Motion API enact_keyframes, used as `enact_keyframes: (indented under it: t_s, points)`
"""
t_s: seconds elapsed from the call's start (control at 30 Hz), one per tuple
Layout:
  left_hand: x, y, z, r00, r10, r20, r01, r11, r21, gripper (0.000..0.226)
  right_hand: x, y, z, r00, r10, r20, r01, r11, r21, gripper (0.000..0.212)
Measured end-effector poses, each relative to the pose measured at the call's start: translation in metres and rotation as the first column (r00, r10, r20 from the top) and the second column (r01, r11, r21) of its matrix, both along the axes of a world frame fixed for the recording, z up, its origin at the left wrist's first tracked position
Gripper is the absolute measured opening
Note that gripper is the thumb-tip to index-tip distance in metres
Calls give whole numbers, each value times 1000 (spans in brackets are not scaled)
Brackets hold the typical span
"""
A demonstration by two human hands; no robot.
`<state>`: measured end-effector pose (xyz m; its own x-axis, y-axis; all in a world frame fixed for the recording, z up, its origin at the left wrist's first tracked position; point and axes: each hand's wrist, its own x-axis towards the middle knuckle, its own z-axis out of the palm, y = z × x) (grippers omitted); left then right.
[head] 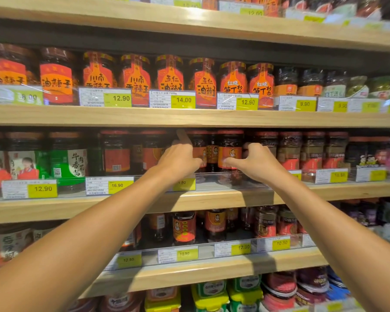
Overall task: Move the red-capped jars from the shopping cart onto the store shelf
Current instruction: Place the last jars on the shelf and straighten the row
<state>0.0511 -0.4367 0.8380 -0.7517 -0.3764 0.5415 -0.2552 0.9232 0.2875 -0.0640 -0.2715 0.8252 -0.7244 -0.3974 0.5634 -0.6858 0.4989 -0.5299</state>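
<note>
Several red-capped jars with dark contents and orange labels stand on the middle shelf. My left hand is at the left side of one red-capped jar, holding it with the thumb on its label and the index finger pointing up beside its cap. My right hand grips the neighbouring red-capped jar, thumb across the label and fingers curled at its right side. Both jars appear to stand on the shelf behind a clear rail. A narrower bottle shows between them. The shopping cart is out of view.
More red-capped jars stand to the left and several others to the right. Yellow price tags line the shelf fronts. The shelves above and below hold further jars and tubs.
</note>
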Motion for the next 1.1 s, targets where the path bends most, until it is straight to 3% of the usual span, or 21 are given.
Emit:
enact_keyframes:
  t_s: [0.1,0.33,0.5,0.67,1.1]
  points:
    - [-5,-2,0,1000,15,8,-16,998,64,98,-5,-1,-2,1000,3,-12,-3,1000,1,54]
    - [-29,-7,3,997,58,56,-69,974,216,109,-14,0,-5,999,33,-27,-33,999,-4,52]
    - [-20,-19,-1,1000,-25,10,22,982,190,88,-20,-3,-3,999,42,-15,-43,999,-10,42]
    - [-5,-28,5,995,-74,67,64,989,136,55,-22,-12,-3,998,54,15,-54,998,-24,43]
    - [-2,-32,8,987,-111,118,90,981,170,33,-27,-11,-1,991,123,47,-125,991,37,41]
